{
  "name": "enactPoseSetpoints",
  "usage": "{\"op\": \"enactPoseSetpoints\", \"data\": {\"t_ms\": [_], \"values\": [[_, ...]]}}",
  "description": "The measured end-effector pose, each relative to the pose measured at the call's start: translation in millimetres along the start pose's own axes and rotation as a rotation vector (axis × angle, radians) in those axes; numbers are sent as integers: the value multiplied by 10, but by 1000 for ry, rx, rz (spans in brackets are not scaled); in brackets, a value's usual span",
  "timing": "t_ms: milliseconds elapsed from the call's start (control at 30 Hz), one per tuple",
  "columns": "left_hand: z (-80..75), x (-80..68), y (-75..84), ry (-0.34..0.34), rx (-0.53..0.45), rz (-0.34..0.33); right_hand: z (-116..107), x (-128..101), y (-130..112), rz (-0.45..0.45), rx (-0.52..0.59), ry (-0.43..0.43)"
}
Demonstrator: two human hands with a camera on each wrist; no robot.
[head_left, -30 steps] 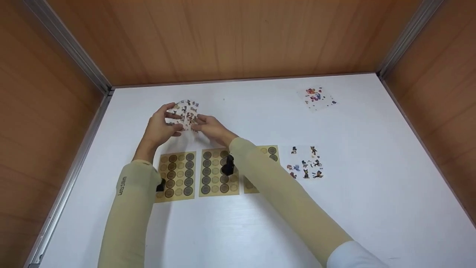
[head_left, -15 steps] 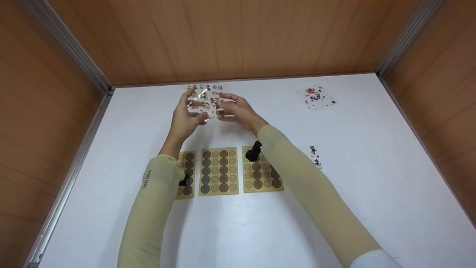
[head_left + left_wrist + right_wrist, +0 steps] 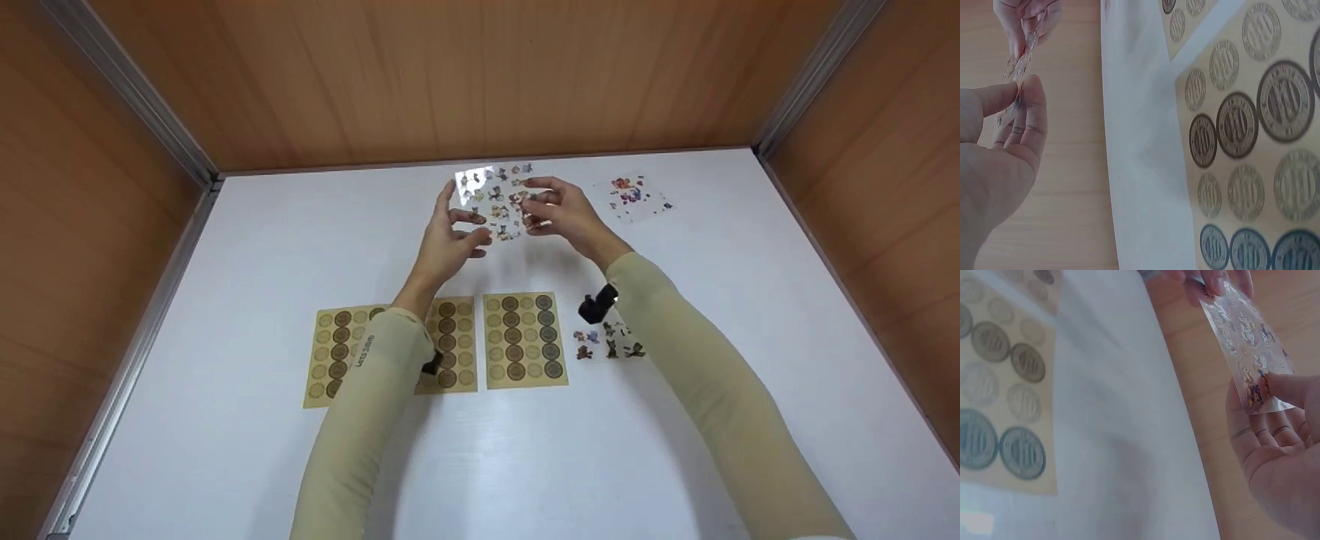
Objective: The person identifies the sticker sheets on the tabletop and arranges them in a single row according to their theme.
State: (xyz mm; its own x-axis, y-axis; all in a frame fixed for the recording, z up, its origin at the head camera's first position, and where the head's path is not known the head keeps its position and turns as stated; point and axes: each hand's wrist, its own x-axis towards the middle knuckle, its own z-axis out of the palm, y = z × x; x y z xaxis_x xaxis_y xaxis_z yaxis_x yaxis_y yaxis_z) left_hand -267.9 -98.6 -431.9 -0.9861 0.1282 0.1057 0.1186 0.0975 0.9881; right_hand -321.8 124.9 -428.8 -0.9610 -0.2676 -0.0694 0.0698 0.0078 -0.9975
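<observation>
A clear sticker sheet with small cartoon figures (image 3: 496, 193) is held up between both hands above the far part of the white table. My left hand (image 3: 444, 241) pinches its left side between thumb and fingers. At its right side, my right hand (image 3: 574, 216) has the sheet between thumb and fingertips. Seen from the left wrist, the sheet (image 3: 1018, 64) is nearly edge-on. In the right wrist view the sheet (image 3: 1248, 340) tilts, its near corner under the right thumb, and the left hand (image 3: 1213, 280) grips the far end.
Tan sheets of round seal stickers lie in a row: a left one (image 3: 324, 356), a middle one (image 3: 455, 343) partly under the left arm, and a right one (image 3: 527, 341). A clear sticker sheet (image 3: 600, 346) lies beside them, another (image 3: 634, 196) at back right. Wooden walls (image 3: 480, 82) enclose the table.
Both hands have carried the clear sticker sheet from the left to the right along the back of the table. The sheet is now spread flatter toward the head camera. Sheets on the table stay put.
</observation>
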Motion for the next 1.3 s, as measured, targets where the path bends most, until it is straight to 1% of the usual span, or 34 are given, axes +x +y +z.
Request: {"op": "enactPoseSetpoints", "data": {"t_ms": [133,233,333,533,633,733,833,933,1067,1200,1300], "values": [[234,36,4,-2,9,-24,-250,-152,17,-19,-50,10],[412,46,24,-15,21,-25,-435,-285,32,-42,-102,22],[585,35,22,-48,17,-18,-608,-451,71,-55,-137,32],[883,-12,8,-127,36,9,-944,-779,164,-95,-132,24],[1019,-21,10,-169,42,15,-1105,-917,188,-117,-145,48],[1154,-28,11,-202,52,6,-1248,-1038,192,-119,-149,81],[1293,-59,0,-225,54,0,-1368,-1154,184,-105,-161,108],[1439,-103,-21,-259,57,3,-1492,-1295,186,-90,-197,138],[1632,-172,-33,-305,101,25,-1647,-1505,219,-84,-224,164],[1812,-241,-31,-345,163,63,-1783,-1683,267,-100,-207,170],[1940,-299,-38,-372,237,75,-1875,-1797,310,-103,-179,167]]}}
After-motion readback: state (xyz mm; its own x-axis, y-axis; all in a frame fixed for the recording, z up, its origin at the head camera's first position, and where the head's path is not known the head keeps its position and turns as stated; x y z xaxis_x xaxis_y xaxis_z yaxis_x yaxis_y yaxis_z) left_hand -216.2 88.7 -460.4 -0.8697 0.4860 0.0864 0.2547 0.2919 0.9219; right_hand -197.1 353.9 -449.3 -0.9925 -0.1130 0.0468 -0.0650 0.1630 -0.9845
